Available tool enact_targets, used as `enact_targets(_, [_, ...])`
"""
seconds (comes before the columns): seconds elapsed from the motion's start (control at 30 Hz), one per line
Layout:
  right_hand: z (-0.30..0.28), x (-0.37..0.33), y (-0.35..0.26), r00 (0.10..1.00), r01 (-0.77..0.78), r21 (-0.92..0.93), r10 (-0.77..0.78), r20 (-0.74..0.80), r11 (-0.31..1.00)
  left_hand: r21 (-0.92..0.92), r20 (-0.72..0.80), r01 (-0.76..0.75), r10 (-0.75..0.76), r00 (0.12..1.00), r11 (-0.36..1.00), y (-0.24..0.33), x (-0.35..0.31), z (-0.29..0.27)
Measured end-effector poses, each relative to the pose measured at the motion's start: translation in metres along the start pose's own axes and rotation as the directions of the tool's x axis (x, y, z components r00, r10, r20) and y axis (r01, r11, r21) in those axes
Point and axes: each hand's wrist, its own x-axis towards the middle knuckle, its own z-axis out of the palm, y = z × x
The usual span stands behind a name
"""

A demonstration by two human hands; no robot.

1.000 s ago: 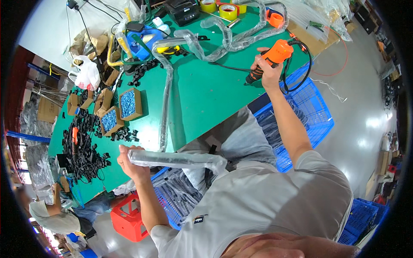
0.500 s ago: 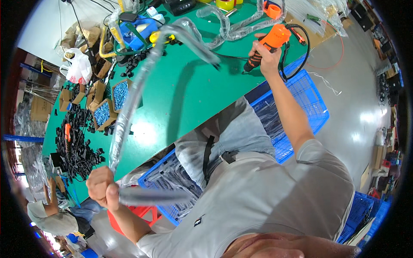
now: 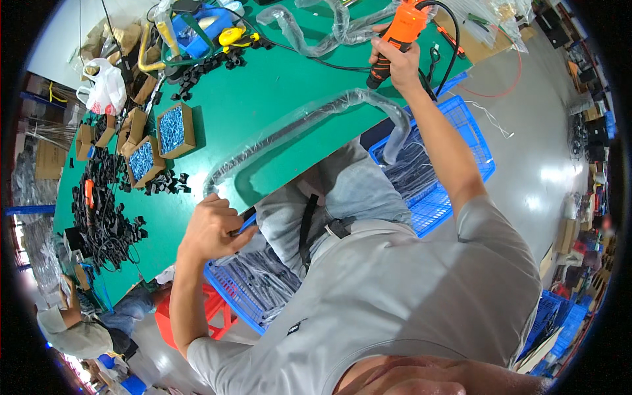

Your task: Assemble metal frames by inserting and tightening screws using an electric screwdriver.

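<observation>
A long green bench (image 3: 263, 85) runs diagonally across a workshop, seen from the head of a person in a grey T-shirt (image 3: 395, 289) who sits at its near edge. Another person (image 3: 76, 339), small at the lower left, is by the bench's far left end. Two blue mesh crates sit low by the wearer: the left crate (image 3: 232, 289) and the right crate (image 3: 471, 135), both holding dark lengths in clear plastic. A red stool (image 3: 214, 299) stands beside the left one.

A bent dark tube (image 3: 289, 135) in clear plastic sleeving slants above the bench's near edge, casting a shadow on the green; its hooked far end reaches over the right crate. A heap of black parts (image 3: 108, 217) covers the bench's left end, with a white plastic bag (image 3: 106, 89) behind it. An orange-and-black power driver (image 3: 404, 27) points down toward the bench.

The right hand (image 3: 403, 68) has its fingers wrapped around the driver. The left hand (image 3: 214, 227) has its fingers curled around the tube's near end, thumb stretched out sideways. Beyond it, open cardboard boxes (image 3: 179, 151) hold tiny blue pieces (image 3: 172, 126).
</observation>
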Motion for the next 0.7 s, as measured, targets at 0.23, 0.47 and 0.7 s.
enact_targets(0.23, [0.007,-0.011,-0.002,0.998,0.057,-0.055,-0.057,-0.005,0.997,0.233,-0.219,0.136,-0.084,0.972,0.963,-0.032,-0.021,0.086])
enact_targets(0.47, [0.016,-0.009,0.002,0.999,0.027,-0.037,-0.028,-0.017,0.999,0.029,-0.687,0.557,-0.388,0.614,0.83,-0.036,0.09,0.13])
enact_targets(0.7, [0.019,-0.009,0.009,0.999,0.047,-0.003,-0.047,-0.016,0.999,-0.051,-0.645,0.612,-0.494,0.583,0.789,-0.028,0.152,0.147])
